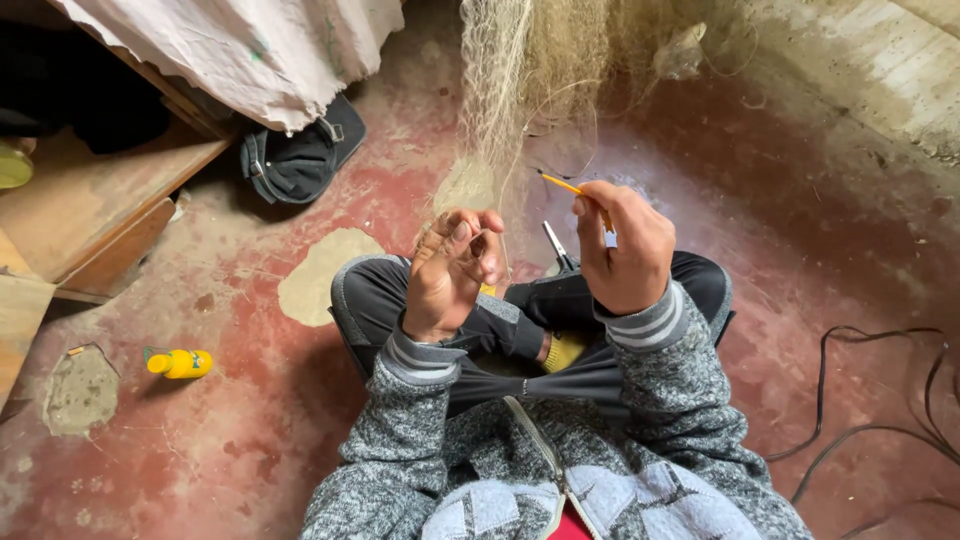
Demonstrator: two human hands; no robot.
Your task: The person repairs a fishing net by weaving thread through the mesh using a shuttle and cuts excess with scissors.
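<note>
A pale fishing net (520, 90) hangs down from the top of the view to my hands. My left hand (452, 272) pinches the net's lower strands between thumb and fingers. My right hand (622, 248) is closed around a thin yellow netting needle (560, 184), whose tip points up-left toward the net. I sit cross-legged in dark trousers and a grey knitted jacket. Between my hands, a pair of small scissors or pliers (556, 244) rests by my knee.
A small yellow bottle (180, 363) lies on the red concrete floor at left. A dark bag (300, 155) sits under a wooden bench (90, 200) draped with cloth. Black cables (870, 400) trail at right. A concrete wall base (880, 70) runs along the upper right.
</note>
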